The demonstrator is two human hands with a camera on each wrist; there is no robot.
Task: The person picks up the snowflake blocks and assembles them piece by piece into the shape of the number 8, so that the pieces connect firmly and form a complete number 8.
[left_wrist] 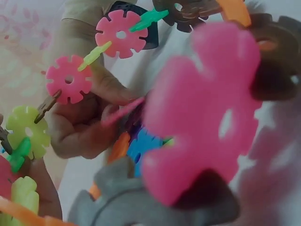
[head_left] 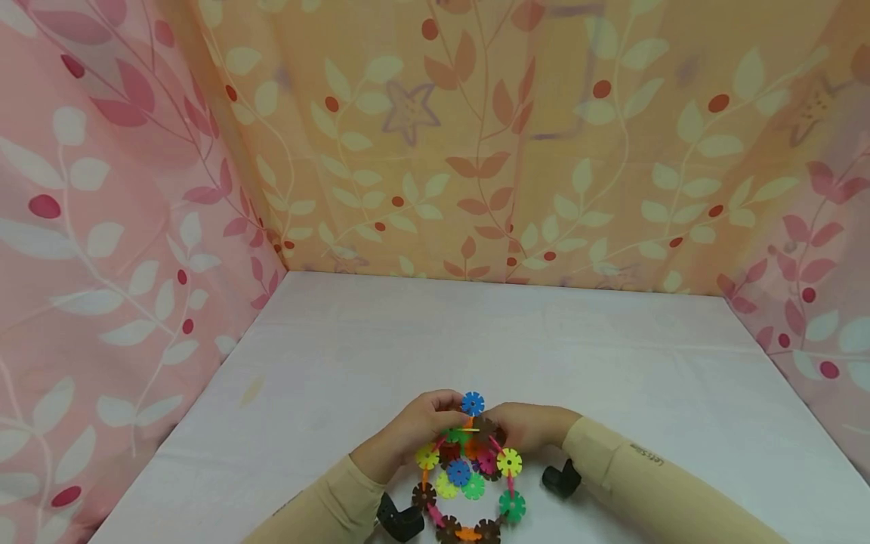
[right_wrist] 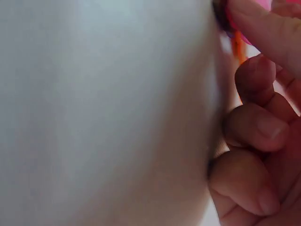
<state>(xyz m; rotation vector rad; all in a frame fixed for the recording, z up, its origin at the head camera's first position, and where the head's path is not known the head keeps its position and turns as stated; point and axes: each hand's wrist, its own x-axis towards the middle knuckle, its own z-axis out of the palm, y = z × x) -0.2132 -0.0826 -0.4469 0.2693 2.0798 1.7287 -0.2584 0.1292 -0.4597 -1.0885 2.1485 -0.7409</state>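
Observation:
A ring-shaped chain of colourful notched plastic discs (head_left: 512, 505) lies between the two hands, with more linked discs inside it. My left hand (head_left: 424, 425) grips the far part of the chain, beside a blue disc (head_left: 472, 403). On the opposite side, my right hand (head_left: 533, 425) holds the same structure. In the left wrist view, the right hand (left_wrist: 84, 125) pinches a thin pink disc (left_wrist: 123, 112) seen edge-on, and a blurred pink disc (left_wrist: 202, 108) looms close. The right wrist view shows the right hand's curled fingers (right_wrist: 254, 125) and its thumb against a partly hidden pink disc.
A white cloth-covered table (head_left: 544, 340) lies beneath. Patterned curtains (head_left: 435, 151) enclose it at the back and both sides. Black wrist devices (head_left: 401, 520) show on both forearms, close to the chain.

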